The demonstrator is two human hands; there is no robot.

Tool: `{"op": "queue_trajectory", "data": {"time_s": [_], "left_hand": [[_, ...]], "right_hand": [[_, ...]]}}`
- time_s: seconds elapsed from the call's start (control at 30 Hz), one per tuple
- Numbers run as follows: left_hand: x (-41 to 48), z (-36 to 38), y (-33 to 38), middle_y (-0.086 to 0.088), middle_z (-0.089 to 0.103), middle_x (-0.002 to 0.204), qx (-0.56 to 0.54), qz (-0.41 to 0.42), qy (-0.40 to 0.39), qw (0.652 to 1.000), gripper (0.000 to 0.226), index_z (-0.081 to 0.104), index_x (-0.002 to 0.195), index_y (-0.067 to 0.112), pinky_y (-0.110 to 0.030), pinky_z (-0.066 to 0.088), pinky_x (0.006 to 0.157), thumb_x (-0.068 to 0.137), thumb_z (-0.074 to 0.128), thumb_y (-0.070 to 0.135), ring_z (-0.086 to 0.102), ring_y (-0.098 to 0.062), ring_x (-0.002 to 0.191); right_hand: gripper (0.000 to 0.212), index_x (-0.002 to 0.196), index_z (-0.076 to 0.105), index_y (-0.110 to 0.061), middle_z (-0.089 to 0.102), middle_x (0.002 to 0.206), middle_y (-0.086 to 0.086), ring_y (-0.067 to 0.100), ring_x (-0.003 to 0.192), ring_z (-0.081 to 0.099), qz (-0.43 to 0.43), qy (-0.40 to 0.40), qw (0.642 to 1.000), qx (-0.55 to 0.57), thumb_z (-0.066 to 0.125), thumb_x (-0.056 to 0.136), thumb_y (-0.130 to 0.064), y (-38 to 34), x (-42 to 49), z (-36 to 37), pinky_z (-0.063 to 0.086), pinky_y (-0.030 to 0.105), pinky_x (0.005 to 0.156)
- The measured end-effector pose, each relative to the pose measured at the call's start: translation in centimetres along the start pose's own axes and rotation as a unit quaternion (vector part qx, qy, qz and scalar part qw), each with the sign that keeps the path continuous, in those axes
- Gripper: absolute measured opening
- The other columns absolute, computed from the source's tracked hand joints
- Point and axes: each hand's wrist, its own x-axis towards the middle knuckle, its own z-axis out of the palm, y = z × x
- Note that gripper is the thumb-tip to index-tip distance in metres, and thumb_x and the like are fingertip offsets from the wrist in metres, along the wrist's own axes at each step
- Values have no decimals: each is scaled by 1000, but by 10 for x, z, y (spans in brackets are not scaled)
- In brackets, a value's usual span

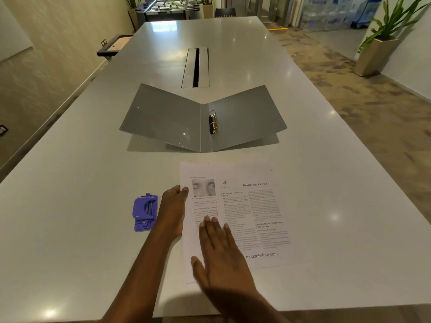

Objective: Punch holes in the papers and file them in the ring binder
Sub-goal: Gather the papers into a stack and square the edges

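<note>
Long pale grey conference table [303,127] running away toward a foosball table [166,7] at the far end, potted plants [384,36] off the right edge, a cable slot [196,67] down the middle. Lying open past the table's centre toward the near edge: a grey ring binder [163,117], covers angled up in a shallow V, metal rings [213,122] closed and empty on the right of the spine. Just nearer, printed papers [251,206], top sheet headed "Neurology of Vision", close to the near edge. Left hand [172,210] at the papers' left edge, thumb over the top sheet, fingers tucked out of sight, pinching that edge. Right hand [221,255] spread flat, palm down, pressing on the lower left part of the sheets, gripping nothing. Purple hole punch [145,212] resting on the table just left of the left hand, untouched.
</note>
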Motion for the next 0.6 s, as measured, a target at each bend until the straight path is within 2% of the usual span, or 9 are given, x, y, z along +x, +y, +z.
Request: {"op": "queue_trajectory", "data": {"time_s": [0.03,0.07,0.1,0.23,0.3,0.4,0.5,0.6], "left_hand": [[-1,0,1,-8,83,100,-5,-3,-3,1000,27,74,111,11,-40,65,71,111,46,14,80,-28,90],[-1,0,2,-11,82,103,-8,-4,-6,1000,27,73,112,10,-43,66,74,111,47,15,80,-32,92],[-1,0,3,-13,82,102,-6,-5,-6,1000,27,73,112,9,-44,66,74,111,47,15,80,-32,90],[-1,-1,4,-4,82,83,2,-7,-4,1000,26,72,101,13,-34,64,60,110,48,14,79,-20,70],[-2,-2,4,-3,82,82,3,-9,-8,1000,25,72,101,12,-32,63,55,110,49,14,79,-18,67],[0,-3,3,-10,82,92,6,-7,-9,1000,25,73,102,12,-37,64,63,110,49,14,80,-21,71],[2,-3,2,-9,82,91,3,-10,-6,1000,24,73,104,11,-41,64,68,110,50,15,80,-23,74],[3,-3,1,-16,81,98,8,-15,0,1000,23,72,109,6,-43,63,71,109,51,15,79,-28,78]], "right_hand": [[75,167,3,-23,-6,175,-2,17,162,-4,-6,19,1000,10,3,103,-63,8,1,-8,1,38,129],[74,166,-9,-24,-20,173,-6,12,159,-20,5,25,999,28,2,104,-62,17,3,-17,-5,37,131],[73,165,-11,-22,-22,172,-7,9,157,-25,17,44,998,29,3,105,-60,29,8,-23,-6,37,131],[72,167,7,-13,0,176,3,15,162,-5,78,79,994,11,9,104,-48,73,25,-33,2,39,132],[69,167,10,-11,5,176,5,17,162,0,92,74,993,-9,12,105,-41,87,25,-29,2,39,132],[67,166,7,-10,4,174,8,21,162,3,89,58,993,-48,8,104,-36,95,20,-22,3,40,132],[65,165,8,-9,6,174,8,23,162,4,82,61,993,-50,12,105,-34,92,21,-16,6,42,132],[65,164,12,-7,11,173,10,24,161,8,74,66,994,-54,14,105,-33,82,24,-11,7,42,131]]}}
